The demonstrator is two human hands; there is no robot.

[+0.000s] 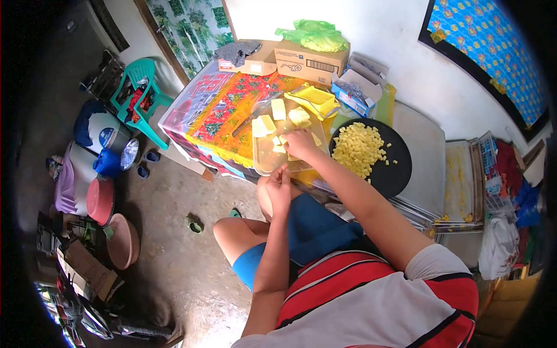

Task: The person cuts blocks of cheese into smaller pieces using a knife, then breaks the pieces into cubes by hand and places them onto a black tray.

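My right hand (pixel 299 145) is over a clear plastic tray (pixel 266 165) on the table. Its fingers are bent down among small pale-yellow pieces (pixel 279 144), and what lies under them is hidden. Larger yellow blocks (pixel 264 126) rest on the same tray, with another block (pixel 278 109) towards the back. At the tray's front edge, my left hand (pixel 279 188) has its fingers curled together; anything within them is too small to name. A round black pan (pixel 397 169) to the right holds a heap of small yellow cubes (pixel 357 148).
Behind the tray lie a yellow slotted plastic piece (pixel 313 100) and an open box (pixel 357 93). Cardboard boxes (pixel 310 62), one topped by a green plastic bag (pixel 316 36), stand against the wall. Stacked trays (pixel 418 151) are on the right; a green chair (pixel 139 98) is left.
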